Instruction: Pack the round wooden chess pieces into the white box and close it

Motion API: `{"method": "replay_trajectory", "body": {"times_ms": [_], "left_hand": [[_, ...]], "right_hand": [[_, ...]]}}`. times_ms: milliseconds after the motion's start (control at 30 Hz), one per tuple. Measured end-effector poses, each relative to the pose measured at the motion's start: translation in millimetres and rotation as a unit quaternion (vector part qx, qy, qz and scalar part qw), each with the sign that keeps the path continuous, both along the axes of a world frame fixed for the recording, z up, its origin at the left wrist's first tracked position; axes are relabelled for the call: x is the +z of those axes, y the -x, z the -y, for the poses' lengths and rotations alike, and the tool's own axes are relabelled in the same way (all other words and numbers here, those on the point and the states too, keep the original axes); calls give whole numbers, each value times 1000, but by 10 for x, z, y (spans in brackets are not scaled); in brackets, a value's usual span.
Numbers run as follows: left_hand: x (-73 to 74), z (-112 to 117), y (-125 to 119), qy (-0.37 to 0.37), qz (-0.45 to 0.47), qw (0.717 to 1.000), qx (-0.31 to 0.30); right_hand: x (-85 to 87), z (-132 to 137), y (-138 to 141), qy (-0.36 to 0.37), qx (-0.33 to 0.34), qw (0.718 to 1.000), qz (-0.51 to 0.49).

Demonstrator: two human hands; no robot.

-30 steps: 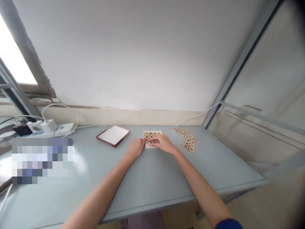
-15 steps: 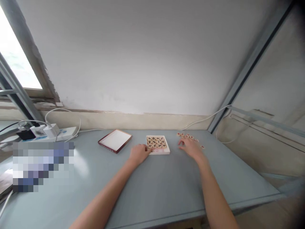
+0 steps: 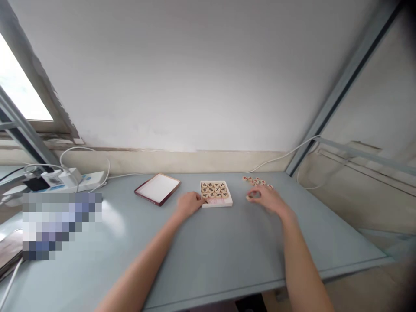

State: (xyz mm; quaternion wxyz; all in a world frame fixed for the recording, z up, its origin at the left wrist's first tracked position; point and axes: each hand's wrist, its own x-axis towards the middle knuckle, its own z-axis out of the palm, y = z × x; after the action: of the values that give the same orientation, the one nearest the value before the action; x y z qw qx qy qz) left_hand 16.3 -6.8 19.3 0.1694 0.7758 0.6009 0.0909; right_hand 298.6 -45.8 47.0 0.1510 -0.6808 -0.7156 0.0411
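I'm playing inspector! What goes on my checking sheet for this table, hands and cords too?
Surface: grey-blue table, glare at left.
Job's things: white tray, partly filled with round pieces; loose pieces to its right; red-sided box to its left.
Clutter: power strip; pixelated patch, contents unreadable.
Left hand: touching the tray's left side.
Right hand: by the loose pieces; grip unclear.
Cables: white cables at left and back right.
Surroundings: pale wall, window, metal posts.

Worn on the head, the camera looks forward and down across the bench (image 3: 211, 251) from its near edge. It faces the pale wall (image 3: 195, 86).
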Motion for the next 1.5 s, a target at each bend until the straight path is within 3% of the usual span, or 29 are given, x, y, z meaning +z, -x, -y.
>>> {"method": "replay_trajectory", "body": {"times_ms": [133, 233, 433, 567, 733, 967, 1067, 1167, 1267, 1367, 1500], "left_hand": [[-6, 11, 0, -5, -3, 1000, 2], [-21, 25, -11, -16, -8, 1000, -1], [-75, 25, -29, -46, -18, 999, 5], [-80, 34, -38, -46, -21, 999, 8], [-76, 65, -45, -45, -27, 999, 8], [-117, 57, -42, -63, -32, 998, 0], [-110, 60, -35, -64, -30, 997, -3], [-99, 69, -29, -57, -29, 998, -1], [-99, 71, -30, -57, -29, 998, -1], [-100, 70, -34, -63, -35, 997, -1], [-90, 76, -37, -53, -37, 998, -2]], "right_hand": [[-16, -55, 524, -23, 162, 975, -149], [-105, -91, 835, 14, 211, 961, -180], [-261, -120, 913, 13, 185, 969, -163], [-269, -96, 869, -11, 164, 976, -146], [-295, -77, 894, -53, 152, 985, -53], [-331, -73, 940, -72, 177, 981, -19], [-260, -87, 769, -97, 114, 988, 22], [-204, -93, 442, -150, -99, 977, 114], [-206, -78, 99, -80, -272, 948, 141], [-235, -60, -97, 37, -287, 951, 107], [-240, -58, -136, 63, -246, 962, 103]]}}
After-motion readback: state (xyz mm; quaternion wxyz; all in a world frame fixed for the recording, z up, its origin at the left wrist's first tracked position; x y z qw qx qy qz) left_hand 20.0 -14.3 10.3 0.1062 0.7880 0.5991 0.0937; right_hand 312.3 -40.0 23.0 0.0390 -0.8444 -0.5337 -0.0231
